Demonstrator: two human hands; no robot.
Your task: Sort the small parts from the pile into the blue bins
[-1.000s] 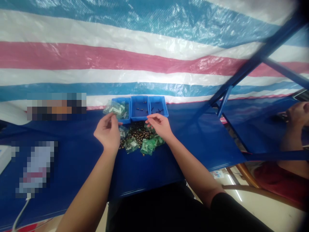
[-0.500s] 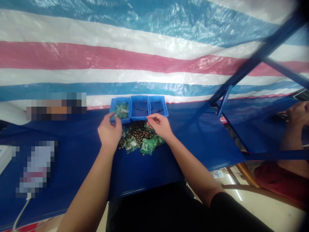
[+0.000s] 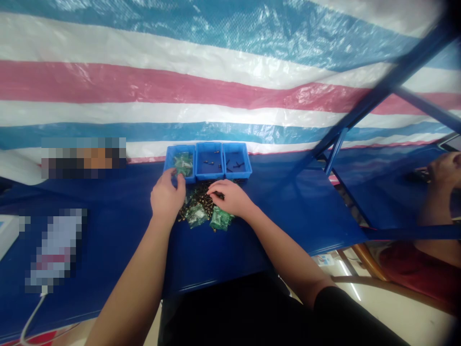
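A heap of small dark and brassy screws [image 3: 204, 204] lies on the blue table, mixed with small clear-green plastic packets [image 3: 220, 218]. My right hand [image 3: 232, 196] is over the heap, thumb and forefinger curled towards each other at the tips. What they pinch, if anything, is too small to make out. At the near edge of the left blue bin [image 3: 168, 158], my left hand [image 3: 167, 194] hovers with thumb and fingers apart, and nothing shows between them. Several green packets [image 3: 183, 162] fill that bin.
The middle blue bin [image 3: 207, 169] and right blue bin [image 3: 236, 173] each hold a few small screws. On the left lie a blurred-out flat object [image 3: 57, 250] and a white cable [image 3: 30, 315]. A blue metal frame [image 3: 355, 115] and another person's arm [image 3: 437, 197] are at the right.
My right hand has drawn back from the bins and moved left, down over the heap. My left hand has shifted slightly right, still beside the left bin.
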